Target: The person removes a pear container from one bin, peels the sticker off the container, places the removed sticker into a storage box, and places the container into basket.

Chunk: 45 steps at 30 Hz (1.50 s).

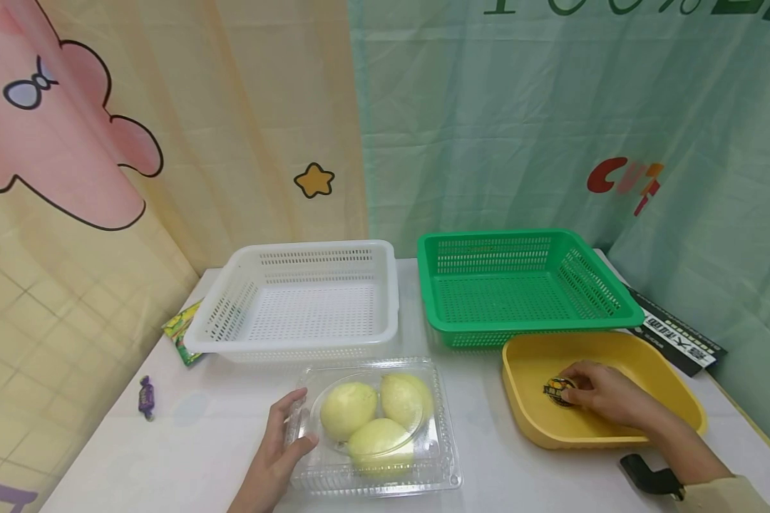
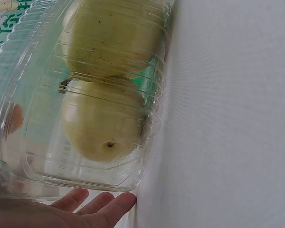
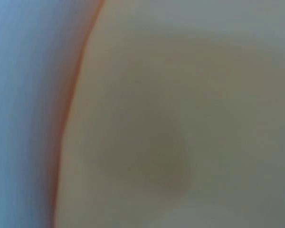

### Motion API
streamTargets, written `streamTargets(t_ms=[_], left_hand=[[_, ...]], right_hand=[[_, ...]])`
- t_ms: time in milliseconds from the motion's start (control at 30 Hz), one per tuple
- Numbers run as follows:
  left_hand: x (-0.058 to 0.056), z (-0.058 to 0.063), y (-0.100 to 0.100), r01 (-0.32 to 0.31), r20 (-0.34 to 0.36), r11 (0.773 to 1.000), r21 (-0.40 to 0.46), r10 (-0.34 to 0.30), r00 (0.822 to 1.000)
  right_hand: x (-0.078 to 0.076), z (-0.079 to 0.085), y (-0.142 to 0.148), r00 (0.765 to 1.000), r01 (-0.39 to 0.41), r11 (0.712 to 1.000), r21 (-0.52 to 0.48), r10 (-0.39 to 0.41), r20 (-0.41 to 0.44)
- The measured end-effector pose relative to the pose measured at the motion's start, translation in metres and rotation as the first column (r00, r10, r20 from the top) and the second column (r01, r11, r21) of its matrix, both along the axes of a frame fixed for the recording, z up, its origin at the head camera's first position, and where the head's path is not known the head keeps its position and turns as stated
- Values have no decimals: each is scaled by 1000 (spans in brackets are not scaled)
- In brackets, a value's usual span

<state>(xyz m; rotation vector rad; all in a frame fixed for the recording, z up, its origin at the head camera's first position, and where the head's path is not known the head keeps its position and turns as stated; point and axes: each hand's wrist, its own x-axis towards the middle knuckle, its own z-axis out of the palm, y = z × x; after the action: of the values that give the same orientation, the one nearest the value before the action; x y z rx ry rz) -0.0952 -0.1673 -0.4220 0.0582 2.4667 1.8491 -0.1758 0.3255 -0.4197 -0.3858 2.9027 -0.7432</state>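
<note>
A clear plastic clamshell box (image 1: pixel 445 449) holds three pale yellow-green round fruits (image 1: pixel 378 445) at the front middle. My left hand (image 1: pixel 272 449) grips its left side, thumb over the lid edge; in the left wrist view, several fingers (image 2: pixel 97 209) lie along the box's end. Inside a yellow plastic basin (image 1: pixel 526 424) at the right, my right hand (image 1: pixel 606 392) pinches a small round black-and-gold item (image 1: pixel 558 390), partly hidden by the fingers. The right wrist view is a blur of yellow and pale blue.
A white basket (image 1: pixel 231 342) and a green basket (image 1: pixel 529 328) stand behind. Left are a purple-wrapped candy (image 1: pixel 146 397) and a green-yellow packet (image 1: pixel 182 331). A black box (image 1: pixel 674 331) lies at the right edge; a black curved object (image 1: pixel 648 475) sits before the basin.
</note>
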Motion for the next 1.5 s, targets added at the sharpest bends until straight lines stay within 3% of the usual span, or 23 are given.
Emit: streamTargets(t_ms=[600, 967, 1233, 1500], left_hand=[[0, 1, 0, -9, 32, 1000, -9, 9, 999], [-1, 1, 0, -8, 26, 1000, -1, 8, 1000], [0, 2, 1, -9, 21, 1000, 2, 9, 1000], [0, 2, 1, -7, 25, 1000, 6, 6, 1000]], right_hand=[[3, 8, 3, 994, 38, 996, -76, -46, -98], [13, 34, 4, 992, 52, 997, -59, -58, -109], [16, 55, 7, 981, 71, 997, -17, -73, -179], [16, 70, 11, 978, 88, 995, -36, -93, -187]])
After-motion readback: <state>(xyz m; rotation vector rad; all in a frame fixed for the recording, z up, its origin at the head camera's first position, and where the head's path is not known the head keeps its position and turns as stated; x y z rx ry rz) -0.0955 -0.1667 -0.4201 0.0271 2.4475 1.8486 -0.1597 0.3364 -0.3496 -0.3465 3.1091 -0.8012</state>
